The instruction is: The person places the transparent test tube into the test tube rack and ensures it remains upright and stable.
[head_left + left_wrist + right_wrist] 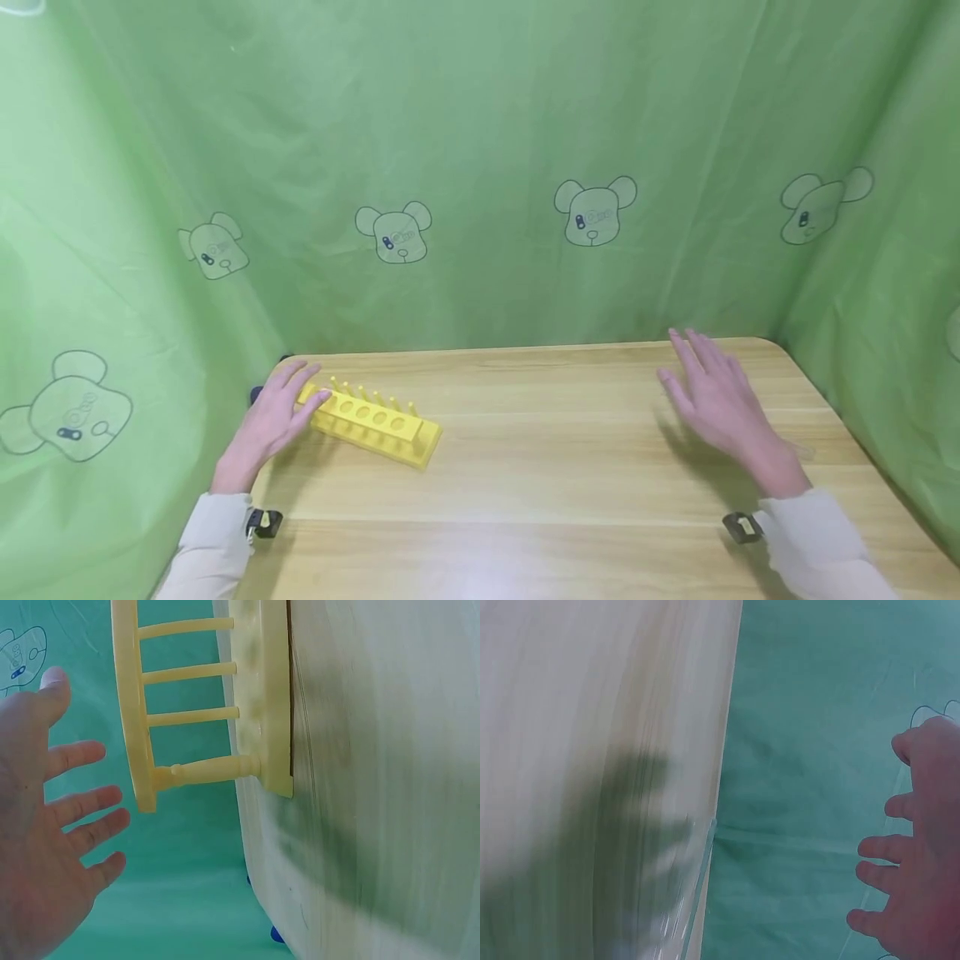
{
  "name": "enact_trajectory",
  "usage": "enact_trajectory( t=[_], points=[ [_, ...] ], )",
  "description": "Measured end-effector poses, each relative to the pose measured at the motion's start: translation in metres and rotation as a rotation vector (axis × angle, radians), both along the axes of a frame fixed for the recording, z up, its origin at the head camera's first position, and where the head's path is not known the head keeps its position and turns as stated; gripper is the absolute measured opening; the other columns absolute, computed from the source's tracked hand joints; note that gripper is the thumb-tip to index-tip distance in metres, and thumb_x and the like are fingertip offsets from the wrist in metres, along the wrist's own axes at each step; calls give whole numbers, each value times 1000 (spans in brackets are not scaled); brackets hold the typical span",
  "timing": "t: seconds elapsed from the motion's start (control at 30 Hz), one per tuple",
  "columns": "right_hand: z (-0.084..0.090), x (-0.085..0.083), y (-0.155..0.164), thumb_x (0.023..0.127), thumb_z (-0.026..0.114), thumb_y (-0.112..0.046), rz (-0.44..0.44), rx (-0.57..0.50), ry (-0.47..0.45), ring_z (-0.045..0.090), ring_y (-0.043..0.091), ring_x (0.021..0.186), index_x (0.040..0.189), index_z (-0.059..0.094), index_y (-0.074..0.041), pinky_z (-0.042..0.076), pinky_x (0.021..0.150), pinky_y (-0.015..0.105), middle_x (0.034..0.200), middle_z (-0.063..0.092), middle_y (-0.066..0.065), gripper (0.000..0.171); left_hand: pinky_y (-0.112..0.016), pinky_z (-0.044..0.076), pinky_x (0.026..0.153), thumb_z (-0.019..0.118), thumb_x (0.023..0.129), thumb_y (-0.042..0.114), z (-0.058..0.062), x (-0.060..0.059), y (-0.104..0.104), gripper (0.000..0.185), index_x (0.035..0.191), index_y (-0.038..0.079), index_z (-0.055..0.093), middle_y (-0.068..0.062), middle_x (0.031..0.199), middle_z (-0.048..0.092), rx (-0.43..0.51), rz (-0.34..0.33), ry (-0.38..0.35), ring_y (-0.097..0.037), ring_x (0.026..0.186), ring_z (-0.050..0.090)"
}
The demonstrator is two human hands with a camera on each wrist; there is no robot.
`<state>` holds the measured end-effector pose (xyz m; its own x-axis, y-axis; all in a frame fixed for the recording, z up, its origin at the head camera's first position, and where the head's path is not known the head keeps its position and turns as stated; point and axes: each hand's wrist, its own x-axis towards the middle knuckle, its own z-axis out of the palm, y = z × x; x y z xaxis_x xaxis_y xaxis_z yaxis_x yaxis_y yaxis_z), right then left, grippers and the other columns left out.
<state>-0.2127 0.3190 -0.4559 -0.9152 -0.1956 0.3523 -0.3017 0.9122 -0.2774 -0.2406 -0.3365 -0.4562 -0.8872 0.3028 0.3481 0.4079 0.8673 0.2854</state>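
A yellow test tube rack stands at the left of the table, with a row of round holes and several upright pegs behind. My left hand hovers by the rack's left end, fingers spread. In the left wrist view a gap shows between that hand and the rack. Over the right side of the table is my right hand, its fingers extended and nothing in them. Near the table edge in the right wrist view lies a clear, glassy, long thing; its exact kind is hard to tell.
The wooden table has a light grain. Green curtain printed with bear heads hangs behind it and along both sides. Small dark blue objects show by the table's edge on the left.
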Motion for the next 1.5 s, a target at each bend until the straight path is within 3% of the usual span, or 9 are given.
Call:
enact_trajectory(
  t=[0.2,0.43,0.83,1.03,1.5],
  points=[
    [1,4,-11,110,43,-38,20,-33,21,20,55,147,163,18,-3,11,121,70,163,19,32,68,-72,32,112,58,105,42,-4,-1,1,61,149,1,48,-29,151,43,28,22,-55,-51,138,40],
    [0,8,-25,110,44,-39,34,-60,14,23,54,146,163,17,-6,14,121,70,163,21,31,68,-73,31,112,69,97,48,-5,-1,2,70,147,3,50,-30,155,39,28,20,-140,-54,138,38],
    [0,16,-45,110,45,-38,43,-126,25,25,53,146,163,22,-8,15,122,67,163,25,29,66,-70,35,112,83,86,37,-9,-3,3,67,136,-2,60,-28,149,47,61,-43,-129,-53,135,43],
    [2,17,-57,109,48,-37,53,-145,42,28,51,145,162,25,-7,22,117,72,161,29,28,65,-71,37,110,86,84,33,-7,-3,3,67,135,-3,61,-29,146,49,77,-46,-163,-53,132,46],
    [0,19,-80,108,52,-36,88,-195,51,31,47,145,162,28,-11,29,114,72,160,34,23,65,-67,42,108,87,82,30,-5,-7,4,64,131,-5,64,-28,137,57,75,-79,-144,-50,126,52]
  ],
)
